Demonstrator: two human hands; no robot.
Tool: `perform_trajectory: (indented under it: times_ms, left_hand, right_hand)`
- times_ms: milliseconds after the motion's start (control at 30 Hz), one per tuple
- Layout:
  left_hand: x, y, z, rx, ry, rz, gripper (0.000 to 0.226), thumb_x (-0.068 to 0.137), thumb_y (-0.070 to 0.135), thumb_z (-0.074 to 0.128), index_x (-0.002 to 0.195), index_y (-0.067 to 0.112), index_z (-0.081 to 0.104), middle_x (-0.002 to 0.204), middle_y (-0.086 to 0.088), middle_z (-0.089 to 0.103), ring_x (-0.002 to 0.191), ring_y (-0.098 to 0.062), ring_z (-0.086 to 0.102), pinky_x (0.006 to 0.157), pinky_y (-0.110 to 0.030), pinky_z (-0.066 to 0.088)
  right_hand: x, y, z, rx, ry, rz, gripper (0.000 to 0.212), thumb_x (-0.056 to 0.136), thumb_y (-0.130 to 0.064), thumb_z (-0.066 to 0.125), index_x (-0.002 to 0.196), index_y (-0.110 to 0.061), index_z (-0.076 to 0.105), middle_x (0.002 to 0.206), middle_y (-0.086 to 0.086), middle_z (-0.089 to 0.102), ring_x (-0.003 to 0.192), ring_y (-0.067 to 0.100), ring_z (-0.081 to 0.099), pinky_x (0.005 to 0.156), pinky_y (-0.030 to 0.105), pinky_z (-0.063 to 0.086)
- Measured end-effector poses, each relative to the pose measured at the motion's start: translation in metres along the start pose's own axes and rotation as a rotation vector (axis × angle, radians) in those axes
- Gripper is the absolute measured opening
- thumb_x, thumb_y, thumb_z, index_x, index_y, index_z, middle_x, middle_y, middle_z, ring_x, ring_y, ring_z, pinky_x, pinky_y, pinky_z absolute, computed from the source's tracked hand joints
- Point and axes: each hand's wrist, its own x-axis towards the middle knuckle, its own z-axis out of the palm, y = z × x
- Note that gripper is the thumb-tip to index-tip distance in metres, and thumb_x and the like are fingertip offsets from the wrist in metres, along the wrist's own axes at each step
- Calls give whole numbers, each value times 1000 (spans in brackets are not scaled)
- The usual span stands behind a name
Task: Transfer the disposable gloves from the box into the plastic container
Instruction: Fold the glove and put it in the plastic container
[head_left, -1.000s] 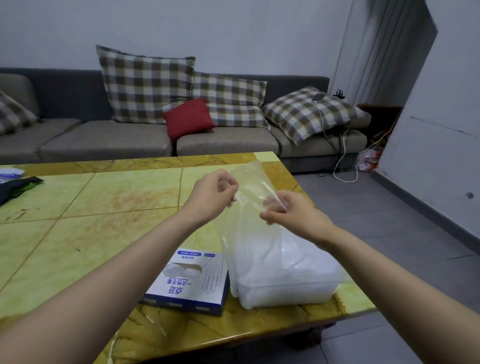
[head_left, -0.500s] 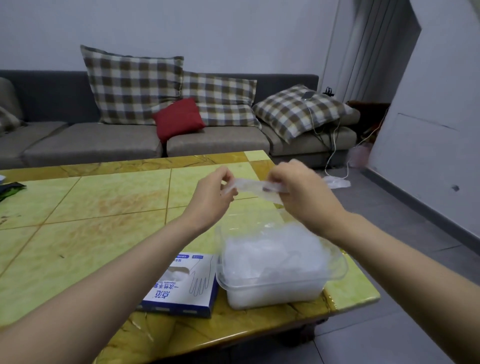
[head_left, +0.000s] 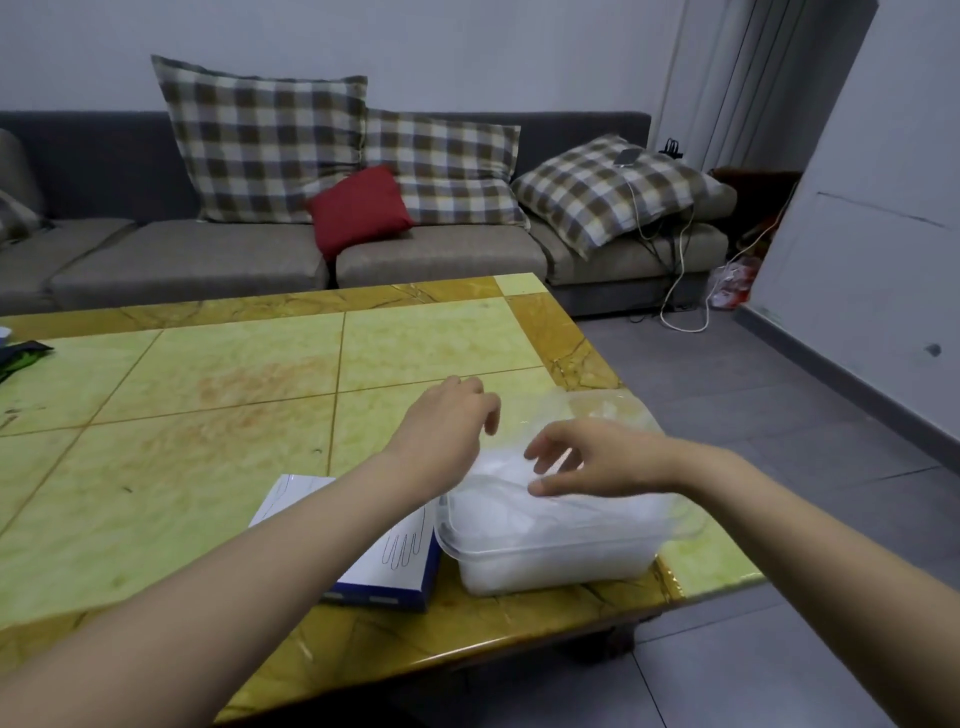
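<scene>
Right hand (head_left: 597, 460): low over the heap, palm down. Grip apart, fingers (head_left: 543, 449) spread and slack; pinches nothing. Thumb tip at the top film of the heap; touching or just above, cannot tell.

Left hand (head_left: 447, 431): over the container's far left corner, wrist bent, fingers hanging loosely curled. Grip apart as well; holds nothing that shows.

Gloves (head_left: 514, 499): thin, milky, see-through film, crumpled into one soft heap; single gloves hard to pick out. Fill the plastic container and stand above its rim. Loose film sheet (head_left: 608, 410) spilling past the far edge, behind the right hand.

Plastic container (head_left: 550, 564): clear, rectangular, rounded corners, lipped rim. Upright, near the near right corner of the surface.

Box (head_left: 400, 558): white top with a line drawing of a glove, blue side. Flat, just left of the container; touching or not, cannot tell. Far part hidden under the left forearm.

Surface (head_left: 208, 415): glossy yellow-green slabs, amber veined border. Dark item (head_left: 21, 353) at the far left edge, too cut off to identify.

Beyond: grey sofa (head_left: 182, 254), plaid cushions (head_left: 260, 145), one red cushion (head_left: 358, 213) between two of them, white cable (head_left: 680, 270) trailing from the right-most cushion down to grey floor tiles.
</scene>
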Motion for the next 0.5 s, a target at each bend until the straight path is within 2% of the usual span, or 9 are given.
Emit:
perform_trajectory:
  times_ms: [67, 100, 133, 267, 400, 500]
  left_hand:
    - [2, 12, 6, -88, -17, -22, 29, 92, 1, 39, 112, 16, 54, 116, -3, 50, 105, -21, 46, 74, -27, 35]
    - [2, 17, 13, -96, -80, -17, 27, 94, 8, 40, 117, 16, 51, 119, -4, 49, 106, -22, 47, 75, -30, 38]
    - [3, 21, 21, -83, -173, -9, 28, 96, 14, 42, 124, 16, 47, 124, -5, 47, 109, -23, 48, 77, -32, 40]
    - [6, 27, 49, 44, -617, 0, 51, 97, 33, 46, 143, 19, 30, 138, -7, 41, 119, -27, 48, 88, -36, 42]
    - [15, 26, 66, 64, -768, -8, 63, 94, 31, 52, 149, 23, 21, 143, -6, 38, 124, -26, 46, 96, -37, 43]
    - [21, 25, 75, 73, -809, -39, 71, 92, 22, 56, 151, 25, 15, 143, -7, 33, 125, -29, 45, 95, -39, 43]
  right_hand:
    - [3, 1, -1, 45, 221, -66, 23, 86, -37, 66, 105, -27, 59, 99, -11, 64, 92, 8, 61, 81, 24, 51]
    - [5, 4, 1, 11, 297, -81, 18, 87, -33, 65, 103, -28, 60, 100, -11, 65, 94, 8, 61, 82, 24, 51]
    - [6, 7, 5, -54, 304, -79, 19, 89, -29, 64, 107, -27, 60, 106, -10, 64, 100, 9, 60, 86, 25, 50]
    - [18, 34, 28, -342, -28, 74, 46, 90, -24, 62, 134, -24, 48, 141, -6, 46, 128, 15, 42, 104, 28, 35]
    - [35, 57, 34, -364, -140, 172, 54, 92, -14, 57, 142, -23, 39, 150, -1, 35, 137, 20, 32, 112, 30, 27]
    - [46, 68, 37, -395, -175, 181, 62, 90, -11, 61, 144, -23, 35, 152, 1, 30, 138, 22, 31, 113, 32, 27]
